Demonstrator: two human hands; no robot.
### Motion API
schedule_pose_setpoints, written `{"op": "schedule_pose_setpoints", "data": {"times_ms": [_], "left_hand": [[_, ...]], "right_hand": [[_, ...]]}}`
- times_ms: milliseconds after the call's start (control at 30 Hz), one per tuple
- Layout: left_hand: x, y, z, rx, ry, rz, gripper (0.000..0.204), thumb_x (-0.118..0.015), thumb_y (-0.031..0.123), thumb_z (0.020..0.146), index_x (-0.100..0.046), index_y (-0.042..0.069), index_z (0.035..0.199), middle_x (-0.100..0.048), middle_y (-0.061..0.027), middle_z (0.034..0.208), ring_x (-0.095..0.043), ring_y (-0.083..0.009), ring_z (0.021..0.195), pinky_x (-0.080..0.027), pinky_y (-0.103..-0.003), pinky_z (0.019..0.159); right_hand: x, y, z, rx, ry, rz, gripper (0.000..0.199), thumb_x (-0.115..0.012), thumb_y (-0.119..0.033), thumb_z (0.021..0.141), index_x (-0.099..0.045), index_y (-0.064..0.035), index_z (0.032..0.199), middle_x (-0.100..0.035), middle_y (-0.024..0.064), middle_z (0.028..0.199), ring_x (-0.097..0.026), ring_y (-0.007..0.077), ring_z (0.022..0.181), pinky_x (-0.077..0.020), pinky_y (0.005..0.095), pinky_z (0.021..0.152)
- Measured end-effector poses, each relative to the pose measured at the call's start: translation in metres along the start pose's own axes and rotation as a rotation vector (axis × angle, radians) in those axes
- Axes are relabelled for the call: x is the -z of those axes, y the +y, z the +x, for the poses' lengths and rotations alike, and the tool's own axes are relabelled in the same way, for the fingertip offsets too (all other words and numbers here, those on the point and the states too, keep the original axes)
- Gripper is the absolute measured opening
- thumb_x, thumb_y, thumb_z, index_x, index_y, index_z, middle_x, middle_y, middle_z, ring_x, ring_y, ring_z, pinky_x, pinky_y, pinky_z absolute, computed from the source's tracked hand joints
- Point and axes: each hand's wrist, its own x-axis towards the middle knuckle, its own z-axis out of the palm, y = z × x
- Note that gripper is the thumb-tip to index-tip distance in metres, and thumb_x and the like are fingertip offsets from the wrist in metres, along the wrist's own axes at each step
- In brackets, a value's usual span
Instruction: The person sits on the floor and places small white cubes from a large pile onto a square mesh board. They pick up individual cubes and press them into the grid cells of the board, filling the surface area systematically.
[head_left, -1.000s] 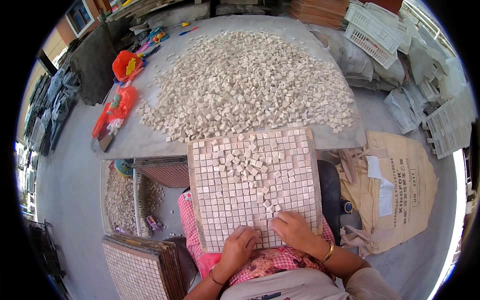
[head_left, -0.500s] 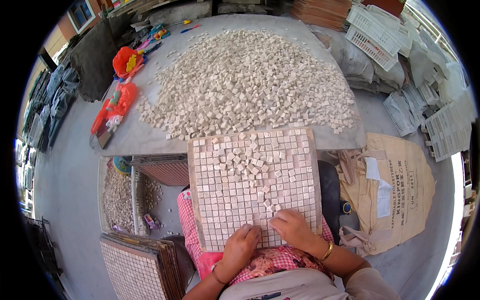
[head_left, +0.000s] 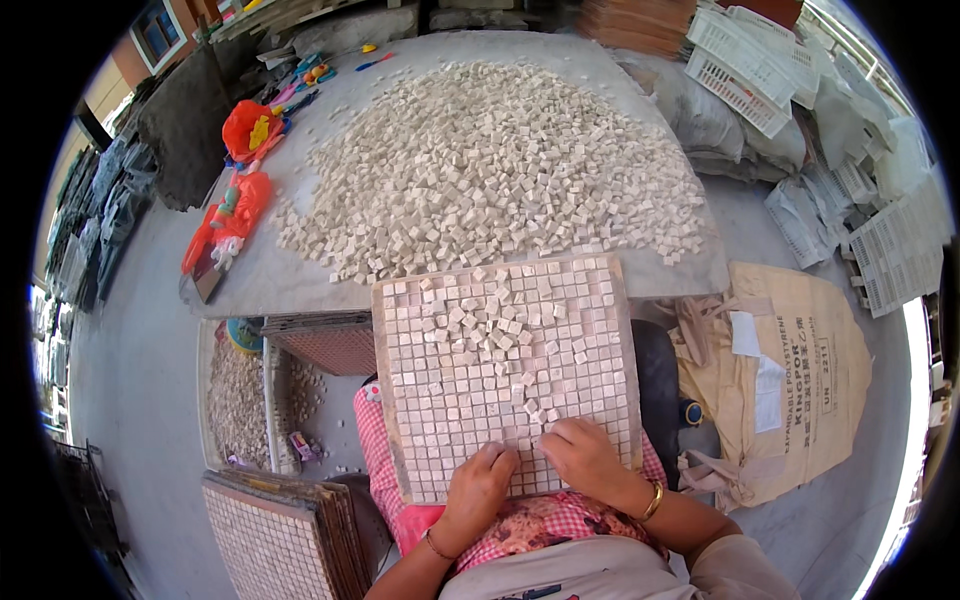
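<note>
A square grid board (head_left: 629, 370) lies across my lap, its far edge against the table, with most of its cells filled by small pale stone tiles. Loose tiles (head_left: 494, 322) are heaped on its upper middle, and a few more (head_left: 537, 408) trail down toward my right hand. My left hand (head_left: 482, 488) rests on the lower middle of the board with its fingers curled together. Just to the right, my right hand (head_left: 583, 456) is bent over the grid, fingertips pressed down beside the trailing tiles. Whatever either set of fingertips holds is hidden.
Beyond the board, a large pile of stone tiles (head_left: 500, 160) covers the grey table (head_left: 300, 285). Red plastic bags (head_left: 250, 195) and toys lie at its left. Stacked grid boards (head_left: 265, 535) and a tile-filled crate (head_left: 272, 400) stand lower left. A tan sack (head_left: 800, 400) lies right.
Both hands stay nearly in place over the lower board, with only slight finger movement. The whole view has shifted very slightly.
</note>
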Motion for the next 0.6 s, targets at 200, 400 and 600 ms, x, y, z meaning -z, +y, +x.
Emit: {"op": "schedule_pose_setpoints", "data": {"times_ms": [200,400,600], "left_hand": [[0.007,-0.002,-0.004,0.165,0.212,-0.053,0.011,-0.064,0.0,0.078,-0.063,0.003,0.089,-0.062,-0.0125,0.085,-0.061,-0.031,0.072,-0.051,-0.038,0.062],[0.009,-0.003,-0.006,0.196,0.229,-0.092,0.01,-0.065,-0.001,0.079,-0.063,0.003,0.087,-0.062,-0.0124,0.082,-0.062,-0.0329,0.073,-0.051,-0.039,0.062],[0.013,0.004,-0.01,0.278,0.215,-0.17,0.009,-0.066,0.0,0.079,-0.064,0.003,0.088,-0.062,-0.0129,0.082,-0.062,-0.0307,0.072,-0.05,-0.036,0.062]], "right_hand": [[0.01,0.001,0.005,-0.057,0.072,0.099,0.008,-0.064,-0.008,0.074,-0.059,-0.0075,0.08,-0.05,0.0072,0.076,-0.054,0.0279,0.072,-0.043,0.0396,0.064],[-0.004,0.001,0.002,-0.001,-0.022,-0.009,0.01,-0.071,-0.012,0.076,-0.063,-0.0078,0.078,-0.057,0.0066,0.077,-0.057,0.0269,0.071,-0.0458,0.038,0.064],[0.023,0.002,0.003,-0.219,0.062,0.104,0.007,-0.067,-0.013,0.08,-0.063,-0.008,0.081,-0.056,0.0071,0.077,-0.058,0.0283,0.075,-0.0467,0.0386,0.066]]}}
